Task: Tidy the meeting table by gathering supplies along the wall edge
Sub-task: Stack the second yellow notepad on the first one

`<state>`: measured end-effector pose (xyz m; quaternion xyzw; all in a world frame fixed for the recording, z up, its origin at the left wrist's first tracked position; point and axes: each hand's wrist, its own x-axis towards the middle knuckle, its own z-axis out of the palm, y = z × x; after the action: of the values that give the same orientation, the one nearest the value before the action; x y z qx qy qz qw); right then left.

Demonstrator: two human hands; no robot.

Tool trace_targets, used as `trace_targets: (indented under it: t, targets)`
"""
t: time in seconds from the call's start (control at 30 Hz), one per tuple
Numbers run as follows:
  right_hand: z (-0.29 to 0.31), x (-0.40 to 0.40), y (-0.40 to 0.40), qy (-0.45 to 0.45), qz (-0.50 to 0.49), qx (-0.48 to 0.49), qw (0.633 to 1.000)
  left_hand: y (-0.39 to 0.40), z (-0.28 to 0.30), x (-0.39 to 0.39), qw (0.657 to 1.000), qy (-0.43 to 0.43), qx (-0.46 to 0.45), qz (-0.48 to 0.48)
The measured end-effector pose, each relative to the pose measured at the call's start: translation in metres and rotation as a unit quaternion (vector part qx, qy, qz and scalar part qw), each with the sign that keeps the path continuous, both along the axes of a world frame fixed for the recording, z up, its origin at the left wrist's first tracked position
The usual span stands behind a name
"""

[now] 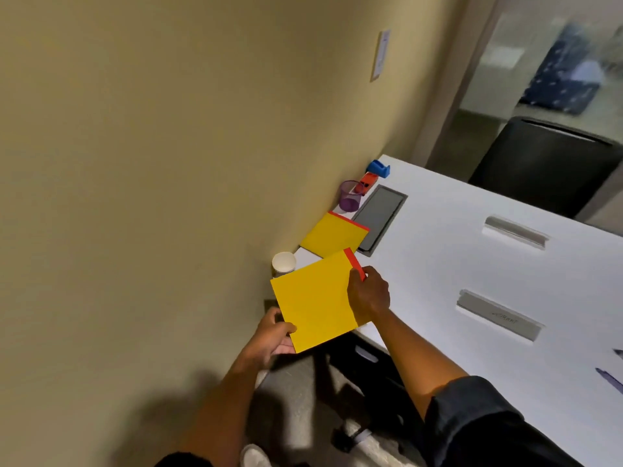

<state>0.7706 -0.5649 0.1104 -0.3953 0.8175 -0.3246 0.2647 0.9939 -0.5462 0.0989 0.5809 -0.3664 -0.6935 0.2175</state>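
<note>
Both hands hold a yellow pad with a red binding strip (pixel 315 299) above the table's near corner by the wall. My left hand (pixel 274 335) grips its lower left corner; my right hand (pixel 367 293) pinches the red-strip edge. A second yellow pad with a red edge (pixel 332 234) lies flat on the white table (pixel 472 264) against the wall. A white paper cup (pixel 284 262) stands between the two pads. Further along the wall are a purple mesh cup (pixel 350 196), an orange stapler (pixel 366 182) and a blue tape dispenser (pixel 379 168).
A grey cable hatch (pixel 379 217) is set into the table beside the flat pad. Two grey name-plate holders (pixel 514 232) (pixel 499 318) sit mid-table. A pen (pixel 610 379) lies at the right edge. A black chair (pixel 542 163) stands at the far end.
</note>
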Motion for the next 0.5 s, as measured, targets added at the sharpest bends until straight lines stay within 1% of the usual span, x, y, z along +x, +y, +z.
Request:
trace_targets:
  t: [0.2,0.4,0.5]
  targets:
    - [0.008,-0.021,-0.033,0.01,-0.068,0.008,0.998,-0.073,0.006,-0.017,0.995,0.012,-0.01,-0.096]
    - [0.008,-0.059,-0.052,-0.004,-0.118,0.044,0.992,-0.117,-0.001,-0.052,0.991,0.053,0.014,-0.12]
    - [0.002,-0.081,-0.068,-0.015,-0.143,0.056,0.988,-0.14,-0.008,-0.073,0.991,0.074,0.024,-0.111]
